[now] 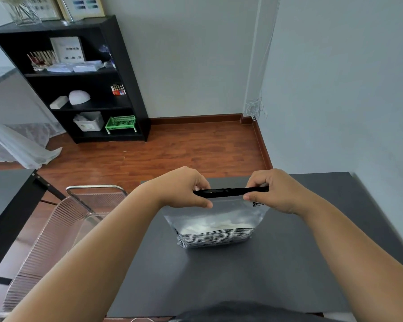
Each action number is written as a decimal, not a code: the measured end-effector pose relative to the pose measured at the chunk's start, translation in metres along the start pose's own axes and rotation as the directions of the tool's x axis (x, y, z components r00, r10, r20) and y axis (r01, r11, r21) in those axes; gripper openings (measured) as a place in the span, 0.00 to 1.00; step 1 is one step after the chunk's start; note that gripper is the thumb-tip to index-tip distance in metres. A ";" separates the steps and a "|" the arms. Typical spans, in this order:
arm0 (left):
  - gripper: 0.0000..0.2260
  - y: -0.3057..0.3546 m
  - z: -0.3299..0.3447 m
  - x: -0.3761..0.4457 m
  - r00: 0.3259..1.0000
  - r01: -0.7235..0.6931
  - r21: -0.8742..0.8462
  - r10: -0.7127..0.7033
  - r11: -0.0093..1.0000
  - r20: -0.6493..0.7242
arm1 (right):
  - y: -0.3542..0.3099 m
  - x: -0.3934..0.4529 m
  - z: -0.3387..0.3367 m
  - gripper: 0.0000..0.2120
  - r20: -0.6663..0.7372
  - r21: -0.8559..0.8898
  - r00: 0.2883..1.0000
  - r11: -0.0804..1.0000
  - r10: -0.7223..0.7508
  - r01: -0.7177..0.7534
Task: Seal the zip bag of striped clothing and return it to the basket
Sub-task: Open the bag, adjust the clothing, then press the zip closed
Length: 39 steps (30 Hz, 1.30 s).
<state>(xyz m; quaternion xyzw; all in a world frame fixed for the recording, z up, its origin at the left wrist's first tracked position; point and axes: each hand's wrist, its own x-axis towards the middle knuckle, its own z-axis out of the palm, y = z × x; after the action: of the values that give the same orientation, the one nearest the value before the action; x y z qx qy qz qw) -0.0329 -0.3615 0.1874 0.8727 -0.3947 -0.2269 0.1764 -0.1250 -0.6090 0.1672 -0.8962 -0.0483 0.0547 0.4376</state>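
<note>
A clear zip bag [215, 219] stands upright on the dark grey table [254, 275], with black-and-white striped clothing [215, 239] folded in its bottom. Its black zip strip [228, 192] runs across the top. My left hand [184, 189] pinches the left end of the strip. My right hand [272, 191] pinches the strip near its right end. A wire basket [56, 231] with thin ribs and a chrome rim sits to the left of the table, lower down.
A second dark table [7, 205] stands at the far left. Beyond lie a wooden floor [172, 149], a black shelf unit [79, 77] with boxes and a green basket, and white curtain fabric [21, 145].
</note>
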 end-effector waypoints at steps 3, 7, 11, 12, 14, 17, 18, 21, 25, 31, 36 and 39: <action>0.09 0.005 0.003 0.004 0.997 -0.010 0.016 0.011 1.000 -0.079 | -0.002 0.003 0.002 0.04 -0.017 0.012 1.000 1.000 0.005 -0.005; 0.13 0.009 0.006 0.008 0.993 -0.044 0.047 0.049 0.998 -0.109 | -0.009 0.009 0.001 0.07 0.059 -0.173 0.996 0.983 0.072 -0.061; 0.14 0.015 0.008 0.013 0.993 -0.060 0.053 0.065 0.997 -0.099 | -0.018 0.021 0.007 0.07 0.038 -0.447 0.999 0.894 -0.021 0.036; 0.14 0.017 0.008 0.014 0.993 -0.057 0.050 0.062 0.997 -0.096 | -0.019 0.024 0.009 0.07 0.033 -0.470 0.998 0.881 -0.048 0.058; 0.10 0.018 0.008 0.014 0.994 -0.061 0.039 0.064 0.997 -0.093 | -0.019 0.025 0.010 0.08 0.033 -0.487 0.997 0.870 -0.068 0.076; 0.06 0.020 0.008 0.014 0.988 -0.077 0.009 0.078 0.997 -0.134 | -0.017 0.024 0.009 0.07 0.032 -0.442 0.996 0.893 -0.083 0.089; 0.09 0.020 0.008 0.013 0.985 -0.088 0.007 0.088 0.996 -0.145 | -0.016 0.023 0.010 0.07 0.028 -0.426 0.995 0.900 -0.090 0.094; 0.12 0.020 0.009 0.012 0.983 -0.097 0.024 0.099 0.995 -0.157 | -0.016 0.021 0.009 0.09 0.013 -0.383 0.998 0.921 -0.064 0.065; 0.08 0.005 0.009 0.004 0.985 -0.017 0.059 0.027 0.998 -0.169 | -0.003 0.013 -0.010 0.13 0.028 -0.339 0.998 0.940 0.054 -0.042; 0.11 -0.046 0.006 -0.027 0.963 0.076 -0.073 -0.093 0.994 -0.253 | 0.032 -0.003 -0.033 0.23 -0.123 -0.048 0.985 0.990 0.124 -0.131; 0.16 -0.058 0.030 -0.037 0.889 -0.045 -0.400 -0.146 0.915 -0.434 | 0.051 -0.014 -0.027 0.30 -0.168 0.260 0.972 0.958 0.167 -0.120; 0.13 -0.056 0.047 -0.039 0.801 -0.128 -0.633 -0.297 0.763 -0.519 | 0.059 -0.017 -0.017 0.35 -0.183 0.498 0.967 0.865 0.177 -0.063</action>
<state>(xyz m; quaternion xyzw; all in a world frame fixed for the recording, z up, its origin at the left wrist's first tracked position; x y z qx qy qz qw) -0.0466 -0.3025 0.1311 0.8023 -0.1759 -0.0721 0.5659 -0.1373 -0.6605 0.1322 -0.7582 0.0726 -0.0084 0.6480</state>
